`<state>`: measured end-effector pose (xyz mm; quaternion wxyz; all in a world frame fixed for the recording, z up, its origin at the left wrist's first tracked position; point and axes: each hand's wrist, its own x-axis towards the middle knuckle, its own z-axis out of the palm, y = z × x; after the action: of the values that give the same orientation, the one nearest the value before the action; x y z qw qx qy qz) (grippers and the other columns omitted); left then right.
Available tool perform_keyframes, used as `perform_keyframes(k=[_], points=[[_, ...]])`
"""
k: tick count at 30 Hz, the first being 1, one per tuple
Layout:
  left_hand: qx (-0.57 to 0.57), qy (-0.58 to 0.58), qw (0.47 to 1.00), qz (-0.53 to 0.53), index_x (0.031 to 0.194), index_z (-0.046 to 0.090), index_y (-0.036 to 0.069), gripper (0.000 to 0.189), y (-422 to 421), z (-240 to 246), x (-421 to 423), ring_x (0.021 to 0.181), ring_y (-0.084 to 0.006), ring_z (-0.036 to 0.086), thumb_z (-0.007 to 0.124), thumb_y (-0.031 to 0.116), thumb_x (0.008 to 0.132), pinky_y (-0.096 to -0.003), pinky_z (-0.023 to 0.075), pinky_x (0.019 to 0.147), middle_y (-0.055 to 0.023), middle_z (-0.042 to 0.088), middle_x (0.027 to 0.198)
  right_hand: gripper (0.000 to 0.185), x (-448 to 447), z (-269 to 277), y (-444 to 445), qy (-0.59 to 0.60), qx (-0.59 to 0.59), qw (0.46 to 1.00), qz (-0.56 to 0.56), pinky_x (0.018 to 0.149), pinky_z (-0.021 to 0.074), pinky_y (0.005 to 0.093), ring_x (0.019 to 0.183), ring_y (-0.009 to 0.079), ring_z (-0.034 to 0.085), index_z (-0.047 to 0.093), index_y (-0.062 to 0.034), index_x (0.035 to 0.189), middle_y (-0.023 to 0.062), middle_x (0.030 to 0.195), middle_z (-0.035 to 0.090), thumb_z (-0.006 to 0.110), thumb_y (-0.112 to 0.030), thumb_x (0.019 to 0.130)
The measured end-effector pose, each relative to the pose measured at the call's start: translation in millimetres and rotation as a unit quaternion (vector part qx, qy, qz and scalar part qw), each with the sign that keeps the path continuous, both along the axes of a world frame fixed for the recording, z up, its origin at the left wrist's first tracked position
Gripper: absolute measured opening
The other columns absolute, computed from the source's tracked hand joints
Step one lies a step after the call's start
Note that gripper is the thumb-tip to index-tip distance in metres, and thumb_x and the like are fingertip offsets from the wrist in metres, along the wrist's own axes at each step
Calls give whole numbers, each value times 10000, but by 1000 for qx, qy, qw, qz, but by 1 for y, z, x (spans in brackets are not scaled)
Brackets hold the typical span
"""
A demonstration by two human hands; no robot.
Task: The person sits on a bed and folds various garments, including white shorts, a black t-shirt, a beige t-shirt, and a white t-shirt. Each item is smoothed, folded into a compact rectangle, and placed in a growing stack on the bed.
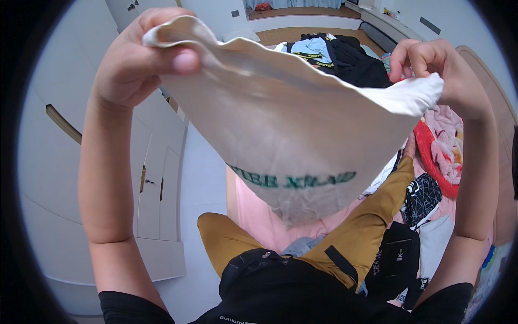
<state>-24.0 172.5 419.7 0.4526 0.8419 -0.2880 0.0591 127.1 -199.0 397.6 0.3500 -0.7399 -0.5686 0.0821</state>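
Note:
A cream-coloured piece of cloth (283,109) with green lettering hangs stretched between both raised hands; whether it is a bag or a garment I cannot tell. On the left, my left hand (149,56) pinches its gathered upper edge between thumb and fingers. The opposite corner, bunched and white, is gripped by my right hand (441,73), whose thumb is mostly hidden. The cloth sags to a lower end above the pink bed sheet (255,202), between my legs in mustard-brown trousers.
Dark and light blue clothes (348,56) lie heaped beyond the cloth. A pink and red plush blanket (441,150), a black printed garment (396,259) and a grey-white garment (435,243) lie at the right. White cabinets (153,178) with gold handles stand at the left.

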Motion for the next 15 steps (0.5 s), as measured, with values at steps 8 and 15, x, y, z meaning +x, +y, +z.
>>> perform_keyframes(k=[8, 15], points=[[200, -6, 928, 315, 754, 637, 51, 336, -13, 15, -3, 546, -83, 581, 759, 363, 755, -201, 462, 481, -4, 584, 628, 207, -8, 6, -3, 106, 85, 963, -235, 313, 243, 132, 343, -6, 310, 448, -118, 750, -64, 575, 465, 651, -144, 782], [285, -49, 900, 327, 772, 635, 25, 450, -15, 10, -15, 531, -85, 573, 766, 452, 714, -213, 482, 494, -4, 553, 559, 300, -9, -2, -8, 6, -44, 965, -257, 403, 418, 182, 456, 34, 507, 618, -1, 774, -7, 594, 560, 724, -281, 779]])
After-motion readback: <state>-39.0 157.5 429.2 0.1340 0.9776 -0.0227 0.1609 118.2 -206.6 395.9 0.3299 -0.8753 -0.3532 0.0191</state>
